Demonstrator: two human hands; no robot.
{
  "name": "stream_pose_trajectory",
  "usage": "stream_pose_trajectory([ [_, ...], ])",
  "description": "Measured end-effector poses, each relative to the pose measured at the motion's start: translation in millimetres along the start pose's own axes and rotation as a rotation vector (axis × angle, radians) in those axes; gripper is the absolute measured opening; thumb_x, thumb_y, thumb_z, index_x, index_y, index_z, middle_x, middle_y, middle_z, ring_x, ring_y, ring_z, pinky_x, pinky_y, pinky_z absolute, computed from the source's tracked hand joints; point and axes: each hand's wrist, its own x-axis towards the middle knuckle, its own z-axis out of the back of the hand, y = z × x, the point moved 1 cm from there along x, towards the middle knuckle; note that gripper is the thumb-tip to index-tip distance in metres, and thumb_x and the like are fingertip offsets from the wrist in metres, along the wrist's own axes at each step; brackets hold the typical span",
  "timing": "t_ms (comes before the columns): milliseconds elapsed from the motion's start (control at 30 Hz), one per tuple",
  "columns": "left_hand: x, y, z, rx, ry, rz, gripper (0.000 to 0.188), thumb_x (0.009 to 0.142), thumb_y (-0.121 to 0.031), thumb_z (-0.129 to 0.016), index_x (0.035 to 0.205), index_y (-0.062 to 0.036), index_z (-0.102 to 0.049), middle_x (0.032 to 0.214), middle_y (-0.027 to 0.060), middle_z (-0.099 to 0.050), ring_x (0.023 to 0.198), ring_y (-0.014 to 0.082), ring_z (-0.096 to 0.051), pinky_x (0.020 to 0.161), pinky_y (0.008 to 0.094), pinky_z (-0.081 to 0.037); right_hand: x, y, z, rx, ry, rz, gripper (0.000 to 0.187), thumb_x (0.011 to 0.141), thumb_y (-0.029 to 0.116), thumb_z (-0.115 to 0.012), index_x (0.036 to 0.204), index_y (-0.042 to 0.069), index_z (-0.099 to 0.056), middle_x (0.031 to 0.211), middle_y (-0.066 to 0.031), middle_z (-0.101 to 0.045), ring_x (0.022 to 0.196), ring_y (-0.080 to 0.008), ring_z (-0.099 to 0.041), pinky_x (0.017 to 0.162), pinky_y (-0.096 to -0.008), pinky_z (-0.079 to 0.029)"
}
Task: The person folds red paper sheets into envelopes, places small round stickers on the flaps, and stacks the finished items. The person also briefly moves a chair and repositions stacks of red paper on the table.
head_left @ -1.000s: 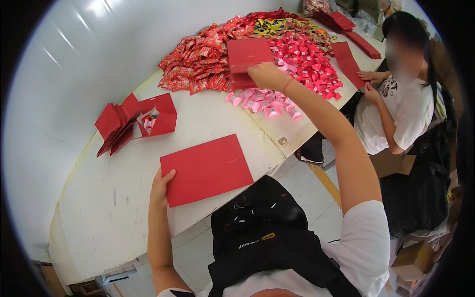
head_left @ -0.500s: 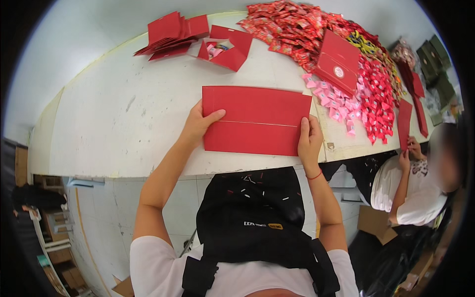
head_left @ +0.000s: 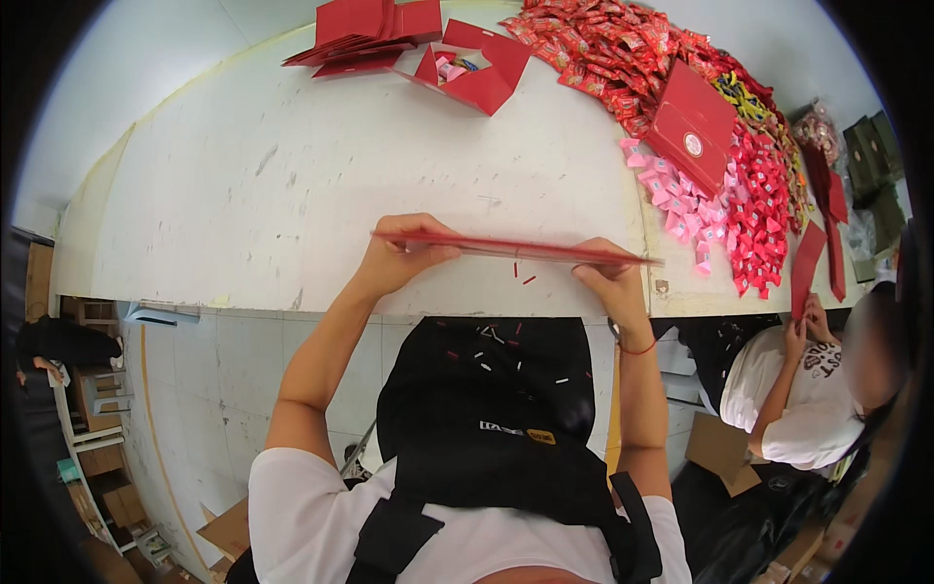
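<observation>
Seen almost edge-on, a flat red cardboard gift box (head_left: 516,247) is held above the near part of the white table (head_left: 292,185). My left hand (head_left: 397,258) grips its left end with the thumb along the near face. At its right end my right hand (head_left: 615,282) holds it the same way, thumb in front and fingers partly hidden behind. Motion blurs the box a little. Two small red slips (head_left: 523,276) lie on the tabletop just under it.
At the back stand a stack of flat red boxes (head_left: 365,34) and an opened red box (head_left: 486,83) with sweets inside. Right of them are piles of red packets (head_left: 593,49) and pink sweets (head_left: 686,209), with a closed red box (head_left: 693,122). A co-worker (head_left: 788,380) holds a red strip.
The flat box has tipped from showing its broad face to nearly edge-on, with both hands still on its ends. The view has shifted, and small red slips now show below the box.
</observation>
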Motion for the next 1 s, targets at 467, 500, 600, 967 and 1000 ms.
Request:
stream_pose_trajectory([
  [467,-44.9,-24.6,-99.7,-1.049,-0.559,0.307,0.042,0.103,-0.027,-0.052,0.134,0.0001,-0.047,0.129,0.0114,-0.059,0.120,0.0214,-0.057,0.101,0.0383,-0.048,-16.8,24.6,-88.6,-1.135,-0.097,0.705,0.049,0.066,0.006,-0.073,0.115,0.010,-0.069,0.124,-0.0059,-0.063,0.118,-0.0269,-0.057,0.090,-0.0370,-0.044],
  [500,-56.4,-27.9,-114.8,-1.003,-0.614,0.377,0.040,0.105,-0.029,-0.048,0.133,-0.0009,-0.047,0.124,0.0115,-0.060,0.109,0.0216,-0.062,0.094,0.0384,-0.051,-16.1,14.1,-82.5,-1.104,-0.095,0.726,0.046,0.066,0.005,-0.072,0.112,0.009,-0.070,0.118,-0.0058,-0.065,0.113,-0.0261,-0.060,0.086,-0.0364,-0.046],
  [600,-117.2,10.6,-126.4,-0.665,-0.285,0.255,0.041,0.093,-0.034,-0.068,0.117,-0.0040,-0.052,0.103,0.0078,-0.063,0.087,0.0201,-0.064,0.082,0.0364,-0.053,-30.6,-4.4,-60.2,-1.022,-0.094,0.761,0.035,0.067,-0.002,-0.068,0.100,0.008,-0.074,0.099,-0.0053,-0.071,0.095,-0.0235,-0.069,0.072,-0.0331,-0.050],
  [967,-88.8,20.0,-27.5,1.042,-0.089,-0.692,0.044,0.071,-0.008,-0.078,0.112,-0.0144,-0.065,0.120,0.0051,-0.065,0.111,0.0227,-0.060,0.088,0.0360,-0.050,-49.4,-5.4,-36.7,-1.062,0.008,0.706,0.028,0.071,-0.006,-0.070,0.094,0.010,-0.074,0.098,-0.0060,-0.073,0.099,-0.0215,-0.070,0.087,-0.0363,-0.053],
  [1000,-80.3,27.0,-30.5,0.975,-0.085,-0.731,0.038,0.073,-0.001,-0.070,0.109,-0.0132,-0.069,0.118,0.0045,-0.067,0.108,0.0224,-0.062,0.089,0.0371,-0.051,-50.4,-7.2,-37.1,-1.040,0.011,0.699,0.029,0.071,-0.006,-0.070,0.094,0.010,-0.074,0.099,-0.0052,-0.073,0.099,-0.0218,-0.069,0.087,-0.0364,-0.053],
])
